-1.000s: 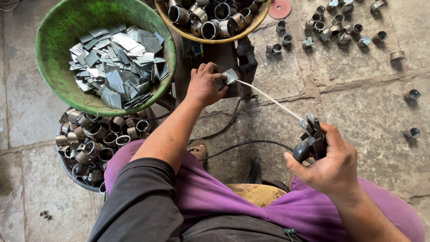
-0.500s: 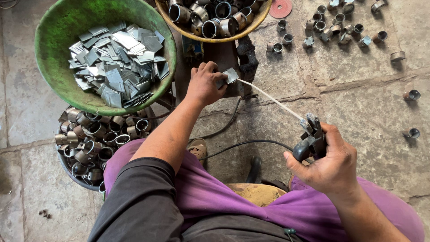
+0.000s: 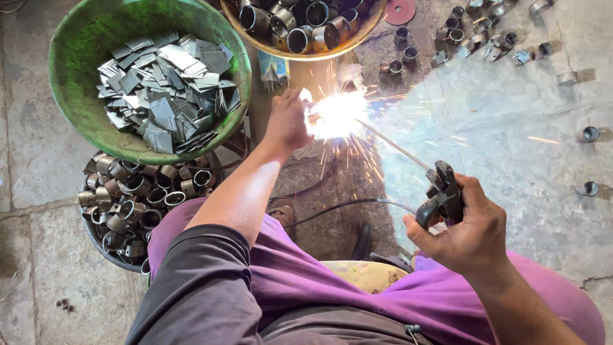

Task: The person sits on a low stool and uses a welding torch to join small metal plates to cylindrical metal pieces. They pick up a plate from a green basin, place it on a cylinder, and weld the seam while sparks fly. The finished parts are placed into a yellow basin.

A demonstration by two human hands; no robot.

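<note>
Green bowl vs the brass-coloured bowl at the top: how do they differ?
The green bowl holds flat, grey, cut metal plates; the brass-coloured bowl holds short round metal rings. The green bowl is fully in view at the upper left, while the brass-coloured bowl is cut off by the top edge. The green bowl's inner wall shows bare; the other looks packed. Both are round, open and hold metal parts.

Green basin [image 3: 83, 96] of metal plates [image 3: 167, 86]; loose rings [image 3: 590, 133].

A single head-worn camera looks steeply down, close over the person's lap and forearms. The stone floor [image 3: 523, 147] fills the frame; a green bowl [image 3: 83, 57] lies at upper left, welding sparks [image 3: 337, 115] near top centre.
</note>
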